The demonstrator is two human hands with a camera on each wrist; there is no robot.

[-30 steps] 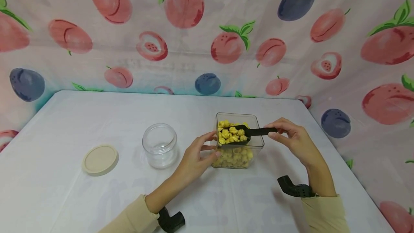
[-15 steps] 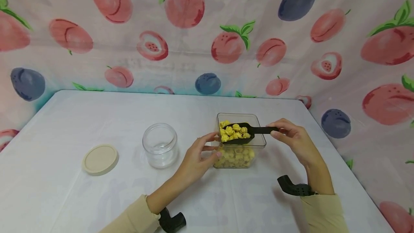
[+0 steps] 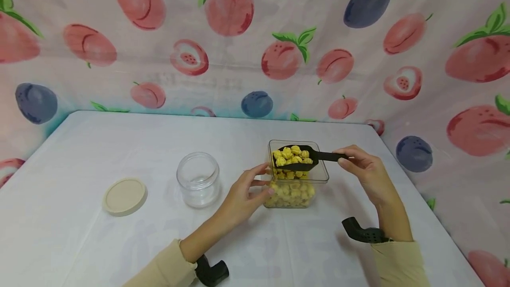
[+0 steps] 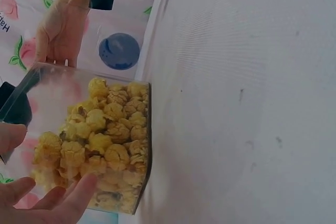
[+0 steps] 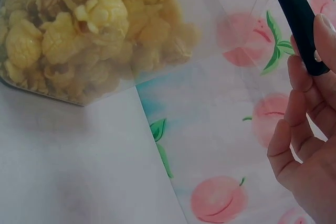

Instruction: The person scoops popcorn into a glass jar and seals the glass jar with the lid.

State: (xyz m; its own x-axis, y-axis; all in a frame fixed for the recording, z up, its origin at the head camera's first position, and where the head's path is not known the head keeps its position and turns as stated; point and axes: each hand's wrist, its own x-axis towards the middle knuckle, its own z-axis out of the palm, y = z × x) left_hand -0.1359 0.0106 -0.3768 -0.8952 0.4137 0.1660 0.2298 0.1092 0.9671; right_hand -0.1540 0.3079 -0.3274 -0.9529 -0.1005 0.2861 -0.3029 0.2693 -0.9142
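Note:
In the head view my right hand (image 3: 364,172) pinches the handle end of a black scoop (image 3: 328,156) between thumb and fingers. Yellow popcorn (image 3: 292,155) fills the scoop, which is raised at the mouth of a clear square container (image 3: 318,176). More popcorn (image 4: 105,140) lies inside the container, heaped toward its bottom in the left wrist view. My left hand (image 3: 243,194) rests its spread fingertips against the container's left side and near corner. The right wrist view shows the black handle (image 5: 302,30) between thumb and forefinger, with the other fingers loosely bent.
Left of my left hand stands a clear round jar (image 3: 198,180) without a lid. A cream round lid (image 3: 124,196) lies flat farther left on the white table (image 3: 159,141). A fruit-printed cloth (image 3: 231,70) hangs behind the table and along its right side.
The scoop, loaded with popcorn, has risen from inside the container up to its rim, and my right hand has shifted slightly right. My left hand stays at the container.

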